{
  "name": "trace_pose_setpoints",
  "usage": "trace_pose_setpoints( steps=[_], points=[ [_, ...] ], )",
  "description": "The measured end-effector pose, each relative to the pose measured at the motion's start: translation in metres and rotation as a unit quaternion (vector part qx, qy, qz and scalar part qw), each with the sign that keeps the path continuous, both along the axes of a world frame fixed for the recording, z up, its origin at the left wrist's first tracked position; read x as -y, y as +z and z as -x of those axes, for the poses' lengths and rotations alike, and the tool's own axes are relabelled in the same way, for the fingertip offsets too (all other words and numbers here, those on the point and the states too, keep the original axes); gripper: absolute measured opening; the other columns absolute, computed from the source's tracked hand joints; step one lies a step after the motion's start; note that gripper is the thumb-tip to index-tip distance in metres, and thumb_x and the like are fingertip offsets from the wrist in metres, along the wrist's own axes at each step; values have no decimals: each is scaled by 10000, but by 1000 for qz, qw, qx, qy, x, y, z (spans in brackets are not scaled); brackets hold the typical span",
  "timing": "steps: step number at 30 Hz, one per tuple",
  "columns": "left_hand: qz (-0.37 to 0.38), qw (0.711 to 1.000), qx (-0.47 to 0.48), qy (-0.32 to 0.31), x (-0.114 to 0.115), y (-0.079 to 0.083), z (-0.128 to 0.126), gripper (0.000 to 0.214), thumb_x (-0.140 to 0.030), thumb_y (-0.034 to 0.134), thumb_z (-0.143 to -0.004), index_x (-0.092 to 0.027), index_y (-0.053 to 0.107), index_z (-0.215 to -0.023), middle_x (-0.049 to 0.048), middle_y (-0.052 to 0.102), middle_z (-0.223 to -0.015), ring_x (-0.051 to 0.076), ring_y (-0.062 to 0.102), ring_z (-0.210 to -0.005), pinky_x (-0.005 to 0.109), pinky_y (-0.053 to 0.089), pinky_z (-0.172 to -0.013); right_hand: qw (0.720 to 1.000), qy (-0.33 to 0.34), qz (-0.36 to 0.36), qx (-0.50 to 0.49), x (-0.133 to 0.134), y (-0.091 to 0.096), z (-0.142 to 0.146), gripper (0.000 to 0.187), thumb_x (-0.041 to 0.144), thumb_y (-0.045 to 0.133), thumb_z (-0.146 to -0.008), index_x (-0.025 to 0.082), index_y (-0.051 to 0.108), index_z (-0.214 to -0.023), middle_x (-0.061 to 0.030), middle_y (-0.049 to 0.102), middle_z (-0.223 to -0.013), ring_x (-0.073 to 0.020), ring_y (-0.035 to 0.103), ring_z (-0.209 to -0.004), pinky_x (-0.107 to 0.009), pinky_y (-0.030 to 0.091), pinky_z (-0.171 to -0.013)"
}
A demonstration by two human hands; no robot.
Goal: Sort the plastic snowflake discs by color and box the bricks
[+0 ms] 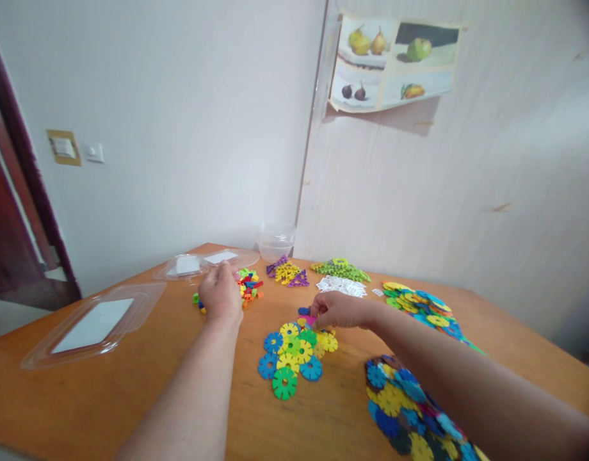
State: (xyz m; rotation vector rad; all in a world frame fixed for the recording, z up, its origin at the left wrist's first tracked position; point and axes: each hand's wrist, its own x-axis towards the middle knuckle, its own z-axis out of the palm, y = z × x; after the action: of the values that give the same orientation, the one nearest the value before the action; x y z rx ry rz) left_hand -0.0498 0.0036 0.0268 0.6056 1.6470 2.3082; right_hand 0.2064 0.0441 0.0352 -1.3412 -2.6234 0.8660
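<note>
At the far edge of a cluster of flat, notched discs [287, 351], my right hand [340, 309] is touching a pink disc [309, 321], fingertips narrow; whether they are clasping it I cannot tell. Beyond the cluster's left, my left hand [221, 294], grip hidden, is hanging near knobbly blocks [251, 286].

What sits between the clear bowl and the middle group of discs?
In the head view, a purple-and-yellow pile sits between the bowl and those discs, with bare table between pile and discs.
</note>
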Motion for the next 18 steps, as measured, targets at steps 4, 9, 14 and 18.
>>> trace_pose_setpoints(
  steps=[4, 9, 14, 18],
  points=[
    [-2, 1000, -24, -4, -2, -2, -1, 276, -394, 544, -768, -159, 652, -673, 5, 620, -570, 110, 491, -442, 223, 407, -443, 1000, 4, -18, 14, 14, 20, -18, 285, 309, 740, -689, 193, 667, -939, 14, 621, -826, -121, 527, -713, -202, 360, -568],
    [6, 999, -50, -12, -2, -4, -3, 282, -403, 543, -783, -162, 652, -686, 6, 619, -555, 120, 515, -453, 226, 426, -450, 993, 49, 73, 73, 41, 41, -58, 367, 372, 749, -714, 199, 622, -1011, 30, 576, -783, -97, 490, -642, -197, 345, -536],
    [14, 997, -75, -22, -4, -8, -2, 310, -436, 540, -798, -166, 663, -709, 15, 644, -583, 132, 556, -488, 232, 448, -475, 986, 58, 103, 121, 63, 46, -101, 367, 387, 754, -717, 190, 609, -990, 31, 581, -793, -90, 504, -639, -187, 358, -542],
    [8, 995, -95, -30, -8, -12, -2, 294, -424, 536, -796, -170, 658, -710, 27, 666, -613, 151, 610, -551, 235, 468, -508, 986, 51, 78, 136, 69, 48, -121, 380, 397, 778, -696, 186, 640, -980, 21, 605, -786, -97, 509, -643, -189, 355, -537]
  ],
)
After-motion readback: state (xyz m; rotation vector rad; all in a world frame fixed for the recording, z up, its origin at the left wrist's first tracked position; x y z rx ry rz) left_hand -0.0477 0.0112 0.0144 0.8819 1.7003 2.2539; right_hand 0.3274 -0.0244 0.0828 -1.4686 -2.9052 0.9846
